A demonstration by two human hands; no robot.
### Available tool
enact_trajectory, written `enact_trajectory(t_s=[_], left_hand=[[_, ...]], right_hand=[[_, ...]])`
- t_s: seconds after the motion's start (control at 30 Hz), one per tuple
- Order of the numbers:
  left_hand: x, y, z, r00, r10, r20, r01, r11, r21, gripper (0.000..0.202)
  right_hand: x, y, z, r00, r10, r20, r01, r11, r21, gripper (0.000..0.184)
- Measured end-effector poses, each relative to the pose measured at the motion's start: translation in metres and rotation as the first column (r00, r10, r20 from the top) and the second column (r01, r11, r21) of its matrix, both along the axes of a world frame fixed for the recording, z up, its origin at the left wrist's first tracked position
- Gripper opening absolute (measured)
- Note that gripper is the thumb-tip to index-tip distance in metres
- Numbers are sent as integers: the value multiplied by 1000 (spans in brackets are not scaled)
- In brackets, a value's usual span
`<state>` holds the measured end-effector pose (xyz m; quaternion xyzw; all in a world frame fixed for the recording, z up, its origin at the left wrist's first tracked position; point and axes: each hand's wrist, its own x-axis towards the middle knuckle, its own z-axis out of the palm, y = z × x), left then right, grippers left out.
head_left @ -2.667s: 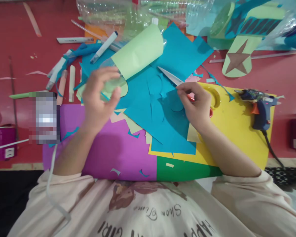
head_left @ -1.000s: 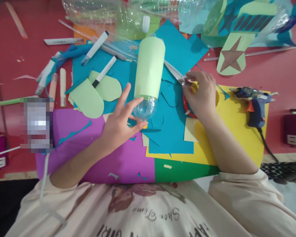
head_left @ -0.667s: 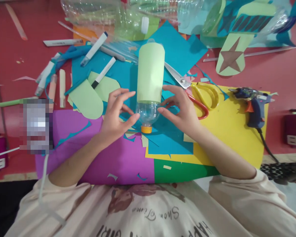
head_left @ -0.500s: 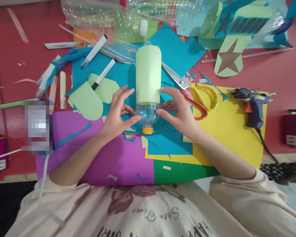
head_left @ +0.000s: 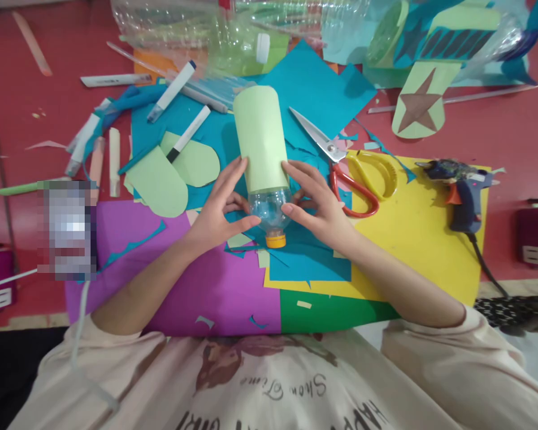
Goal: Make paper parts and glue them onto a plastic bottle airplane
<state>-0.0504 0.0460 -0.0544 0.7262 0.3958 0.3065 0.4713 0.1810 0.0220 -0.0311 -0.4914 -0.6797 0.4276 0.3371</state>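
A clear plastic bottle point(head_left: 269, 206) with an orange cap lies in front of me, its cap end toward my body. Light green paper point(head_left: 260, 137) wraps its body, leaving the shoulder and neck bare. On its left side my left hand point(head_left: 222, 206) holds it between curved fingers and thumb, near the paper's lower edge. My right hand point(head_left: 316, 200) grips the opposite side, thumb on the bare shoulder and index finger against the paper. Scissors point(head_left: 334, 152) with red and yellow handles lie just beyond my right hand. Rounded green paper pieces point(head_left: 159, 182) lie left of the bottle.
A glue gun point(head_left: 464, 194) rests on yellow paper point(head_left: 412, 239) at the right. Markers point(head_left: 173, 92) lie at the upper left, by blue paper point(head_left: 316, 77). Clear bottles and a decorated bottle point(head_left: 448, 36) stand along the back. Purple paper point(head_left: 215, 292) is nearest me.
The bottle has tilted: its paper-covered far end swung left and the cap shifted slightly right. Both hands stay at its sides, the left fingers now nearer the paper.
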Motion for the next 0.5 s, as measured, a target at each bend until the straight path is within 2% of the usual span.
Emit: enact_trajectory(t_s=[0.5], left_hand=[[1,4,4,999,-48,14,49,997,-55,98]], right_hand=[[0,1,-3,999,45,10,-44,998,-35,62]])
